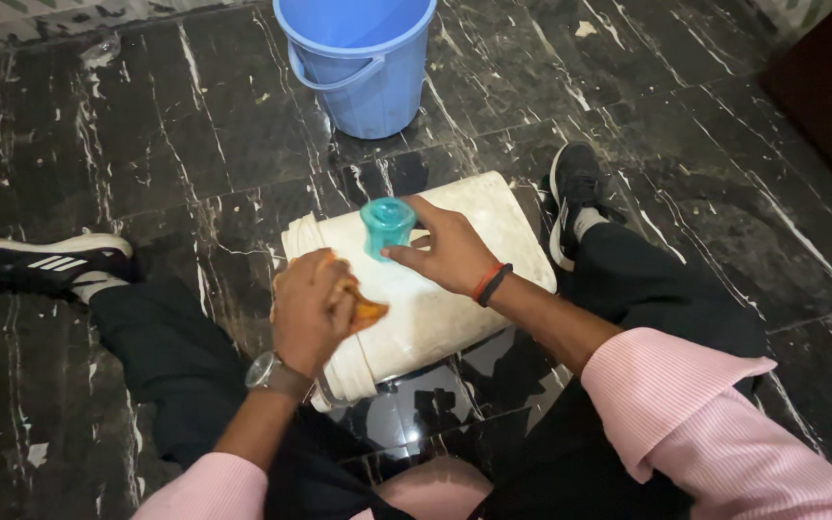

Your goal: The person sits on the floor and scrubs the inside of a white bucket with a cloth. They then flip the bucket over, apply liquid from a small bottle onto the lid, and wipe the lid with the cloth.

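Two hands at work: my left hand [312, 308] is clamped on an orange cloth [366, 310] against the white bucket [435, 308] lying between my legs, right hand [450, 252] gripping a teal cup [387, 225] above it. I judge scrubbing mid-way; grime remains.

Counting as we go: two buckets are showing, one blue bucket [358, 63] standing upright on the dark marble floor [146, 144] and one white bucket [435, 299] lying on its side. One small teal cup [387, 225] is sitting in the right hand [450, 252], one orange cloth [366, 310] is bunching under the left hand [312, 310]. Two hands, two black shoes, one wristwatch [264, 370], two wristbands.
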